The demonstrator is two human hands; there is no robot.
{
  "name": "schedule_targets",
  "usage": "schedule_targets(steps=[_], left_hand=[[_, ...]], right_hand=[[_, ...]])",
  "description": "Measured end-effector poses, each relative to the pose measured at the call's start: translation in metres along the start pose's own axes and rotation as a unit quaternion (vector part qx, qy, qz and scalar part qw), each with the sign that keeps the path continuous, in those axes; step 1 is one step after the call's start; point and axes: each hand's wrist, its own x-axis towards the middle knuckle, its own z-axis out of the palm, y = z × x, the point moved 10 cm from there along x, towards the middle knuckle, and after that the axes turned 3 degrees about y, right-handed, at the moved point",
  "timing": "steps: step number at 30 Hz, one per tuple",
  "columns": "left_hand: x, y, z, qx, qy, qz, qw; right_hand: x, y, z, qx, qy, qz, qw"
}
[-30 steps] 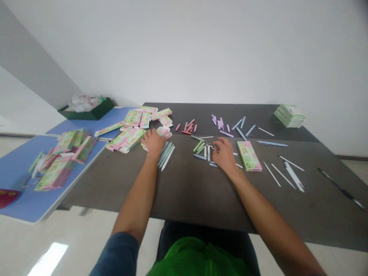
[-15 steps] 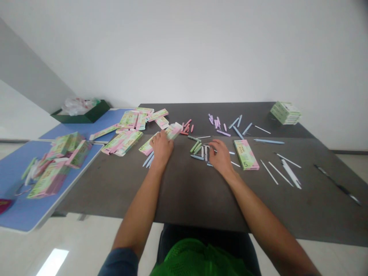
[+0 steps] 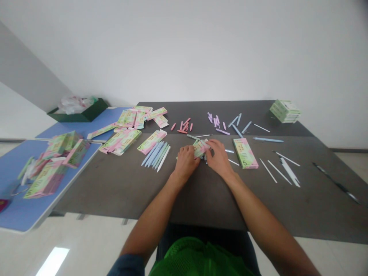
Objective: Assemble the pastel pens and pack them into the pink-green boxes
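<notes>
While both hands meet, pen box (image 3: 200,148) between fingers (image 3: 194,156).

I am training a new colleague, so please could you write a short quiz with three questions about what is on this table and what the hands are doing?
1. True or false: both hands hold the same small carton.
2. Which lies directly to the right of the right hand? A) a flat pink-and-green box B) a green tray C) the red caps
3. Fill in: the row of pale blue pens lies to the ____ of the left hand.

Key
1. True: both hands meet on it at the middle of the dark table.
2. A
3. left
</notes>
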Motion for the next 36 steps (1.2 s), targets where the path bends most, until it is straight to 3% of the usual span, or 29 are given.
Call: schedule_targets(steps=[3, 6, 10, 12, 15, 22, 29, 33, 36], left_hand=[[0.0, -0.002, 0.006, 0.006, -0.017, 0.003, 1.0], [0.004, -0.015, -0.007, 0.017, 0.011, -0.009, 1.0], [0.005, -0.065, -0.039, 0.106, 0.063, -0.128, 0.984], [0.0, -0.091, -0.049, 0.155, 0.056, -0.199, 0.966], [-0.008, -0.113, -0.048, 0.181, 0.017, -0.255, 0.95], [-0.009, -0.122, -0.03, 0.133, -0.042, -0.28, 0.95], [-0.003, -0.122, -0.008, 0.097, -0.107, -0.244, 0.959], [-0.001, -0.112, -0.005, 0.085, -0.112, -0.215, 0.967], [0.001, -0.111, -0.013, 0.071, -0.093, -0.219, 0.969]], right_hand=[[-0.006, -0.004, 0.009, -0.037, -0.02, -0.023, 0.999], [-0.01, -0.004, 0.013, -0.06, -0.022, -0.029, 0.998], [-0.013, -0.006, 0.014, -0.058, -0.028, -0.035, 0.997], [-0.012, -0.006, 0.013, -0.054, -0.026, -0.038, 0.997], [-0.012, -0.008, 0.011, -0.044, -0.018, -0.041, 0.998], [-0.011, -0.012, 0.006, -0.029, -0.005, -0.038, 0.999], [-0.01, -0.011, 0.007, -0.023, -0.015, -0.038, 0.999], [-0.01, -0.012, 0.007, -0.014, -0.011, -0.042, 0.999], [-0.01, -0.015, 0.005, -0.007, -0.001, -0.048, 0.999]])
